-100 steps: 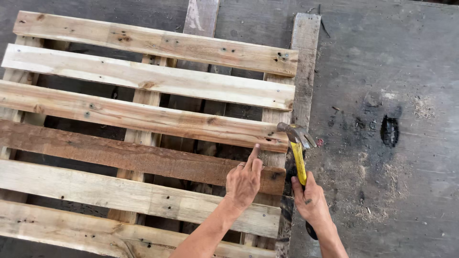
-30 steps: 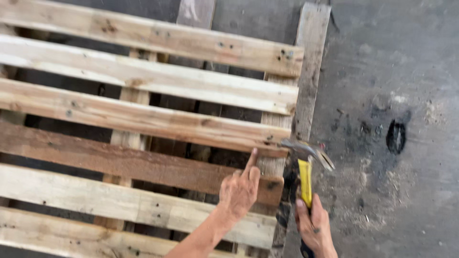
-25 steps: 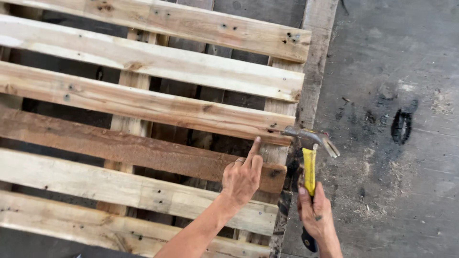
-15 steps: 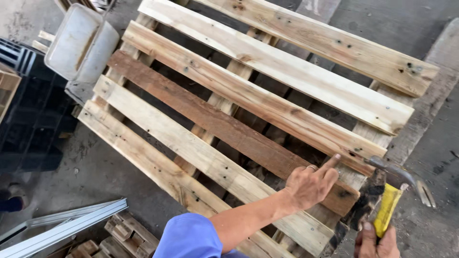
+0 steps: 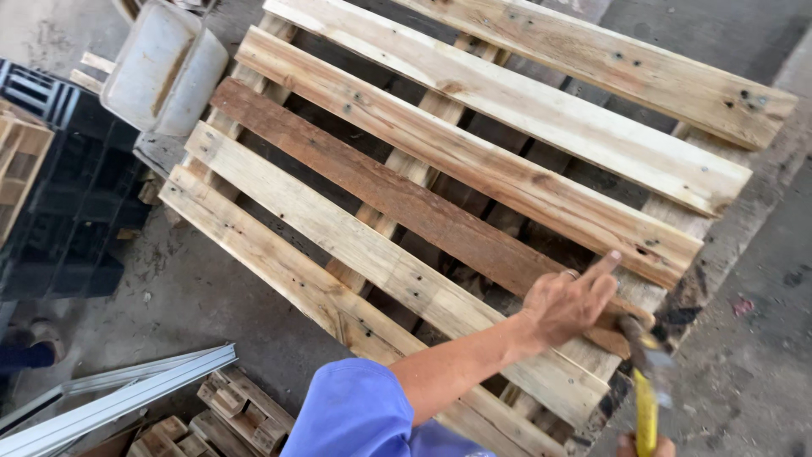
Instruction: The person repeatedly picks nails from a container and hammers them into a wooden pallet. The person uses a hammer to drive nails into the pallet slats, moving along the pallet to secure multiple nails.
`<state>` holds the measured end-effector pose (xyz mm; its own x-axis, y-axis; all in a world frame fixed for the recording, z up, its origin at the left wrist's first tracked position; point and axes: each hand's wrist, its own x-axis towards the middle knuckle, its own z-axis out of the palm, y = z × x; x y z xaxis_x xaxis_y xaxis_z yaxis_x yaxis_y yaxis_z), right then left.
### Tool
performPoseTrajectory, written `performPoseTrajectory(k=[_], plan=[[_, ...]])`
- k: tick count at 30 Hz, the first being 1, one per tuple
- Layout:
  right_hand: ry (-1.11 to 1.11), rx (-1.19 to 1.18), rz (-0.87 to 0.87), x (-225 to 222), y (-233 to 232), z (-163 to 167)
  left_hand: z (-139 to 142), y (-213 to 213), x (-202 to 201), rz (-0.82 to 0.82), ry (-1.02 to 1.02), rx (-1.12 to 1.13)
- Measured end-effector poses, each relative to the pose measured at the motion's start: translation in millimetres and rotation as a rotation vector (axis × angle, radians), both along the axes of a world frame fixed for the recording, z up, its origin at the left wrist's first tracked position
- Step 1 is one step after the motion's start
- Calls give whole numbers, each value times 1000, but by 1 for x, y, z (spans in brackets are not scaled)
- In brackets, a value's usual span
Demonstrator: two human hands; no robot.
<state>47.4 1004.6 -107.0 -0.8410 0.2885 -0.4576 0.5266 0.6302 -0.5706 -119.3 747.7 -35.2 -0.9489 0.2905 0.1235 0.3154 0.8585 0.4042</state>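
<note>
A wooden pallet [image 5: 474,85] lies flat on the concrete floor, with pale slats and one dark brown slat [image 5: 381,186]. My left hand [image 5: 575,300] rests on the near end of the dark slat, index finger stretched out, other fingers loosely curled, holding nothing I can see. Only a sliver of my right hand [image 5: 647,444] shows at the bottom edge, closed around the yellow handle of a hammer [image 5: 645,406]. The blurred hammer head sits just right of my left hand, at the slat's end. A blue sleeve covers my left upper arm.
A white plastic tub [image 5: 161,68] stands at the pallet's far left corner. Black plastic crates [image 5: 51,195] fill the left side. Pale metal strips [image 5: 110,398] and wood offcuts [image 5: 237,415] lie at the lower left. A person's shoe [image 5: 30,347] shows at the left edge.
The view has swung left and tilted, bringing crates and tub into sight. The hammer has come down closer to my left hand, which stays on the dark slat's end.
</note>
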Motion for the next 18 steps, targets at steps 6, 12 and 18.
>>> performPoseTrajectory(k=[6, 12, 18], plan=[[-57, 98, 170, 5, -22, 77, 7, -7, -3, 129, -170, 375], [-17, -76, 117, -7, -39, 121, 29, -45, -13, 176, -380, 1079], [-4, -157, 92, -8, -43, 122, 38, -33, -15, -41, -138, 709]])
